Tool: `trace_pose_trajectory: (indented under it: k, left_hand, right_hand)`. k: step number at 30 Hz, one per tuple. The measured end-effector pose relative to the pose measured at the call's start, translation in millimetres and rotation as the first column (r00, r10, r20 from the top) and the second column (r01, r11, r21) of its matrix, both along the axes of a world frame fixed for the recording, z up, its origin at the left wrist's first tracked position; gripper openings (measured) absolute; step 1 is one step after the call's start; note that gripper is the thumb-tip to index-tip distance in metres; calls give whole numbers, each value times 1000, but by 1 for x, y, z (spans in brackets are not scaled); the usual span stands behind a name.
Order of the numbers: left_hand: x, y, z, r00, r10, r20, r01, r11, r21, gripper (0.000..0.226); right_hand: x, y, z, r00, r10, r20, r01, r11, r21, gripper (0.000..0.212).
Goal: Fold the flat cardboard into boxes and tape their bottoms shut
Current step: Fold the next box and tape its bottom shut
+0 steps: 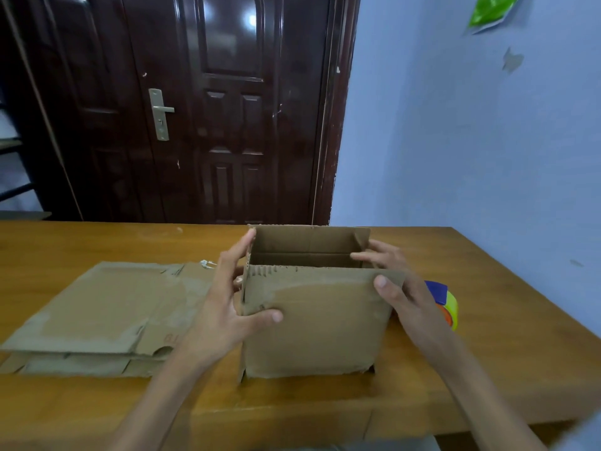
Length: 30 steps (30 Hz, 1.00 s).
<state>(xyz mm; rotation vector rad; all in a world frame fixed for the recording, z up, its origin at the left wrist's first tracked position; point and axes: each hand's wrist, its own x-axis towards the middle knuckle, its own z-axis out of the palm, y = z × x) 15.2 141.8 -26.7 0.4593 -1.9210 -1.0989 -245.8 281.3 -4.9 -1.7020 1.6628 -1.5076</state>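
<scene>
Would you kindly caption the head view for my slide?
Both hands grip an opened cardboard box beside flat cardboard on a wooden table.

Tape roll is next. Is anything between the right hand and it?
Nothing visible does. The right hand grips the box at its right edge, and the tape roll lies on the table just beyond that hand, partly hidden by it. The hand must release the box first.

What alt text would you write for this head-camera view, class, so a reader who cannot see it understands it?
A person's left hand and right hand hold an opened cardboard box upright on a wooden table, thumbs on its near wall. Flat cardboard lies left of it; a colourful tape roll sits right, behind the right hand.
</scene>
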Motion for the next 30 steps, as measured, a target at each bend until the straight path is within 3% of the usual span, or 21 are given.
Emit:
trace_pose_trajectory:
  k: [4, 10, 13, 16, 19, 21, 27, 30]
  left_hand:
    - [0, -1, 0, 1000, -15, 17, 16, 999, -44, 112]
    - [0, -3, 2, 996, -1, 89, 10, 995, -95, 103]
    - [-3, -2, 6, 996, 9, 90, -3, 997, -73, 102]
    - [-8, 0, 5, 998, 47, 43, -46, 998, -42, 104]
    - [-12, -1, 1, 999, 41, 19, -41, 999, 0, 107]
    - [-13, -4, 0, 998, 51, 38, -51, 999, -6, 109]
    - [-9, -2, -13, 994, 76, 82, -74, 997, -31, 107]
    - [-7, 5, -19, 999, 9, 33, -11, 998, 59, 91]
  right_hand:
    - [8, -3, -3, 1000, -5, -3, 5, 1000, 29, 77]
    - [9, 1, -13, 993, -18, 117, 10, 998, 65, 87]
    - [11, 9, -18, 989, -39, 146, 38, 999, 7, 95]
    - [20, 15, -7, 989, -19, 149, 33, 995, -92, 70]
    - [26, 17, 6, 979, 119, 166, -95, 985, -143, 28]
    - [23, 18, 8, 952, 219, 215, -194, 972, -132, 12]
    - [21, 15, 8, 940, 211, 269, -194, 977, -91, 12]
    - [25, 13, 5, 988, 63, 138, -52, 995, -82, 45]
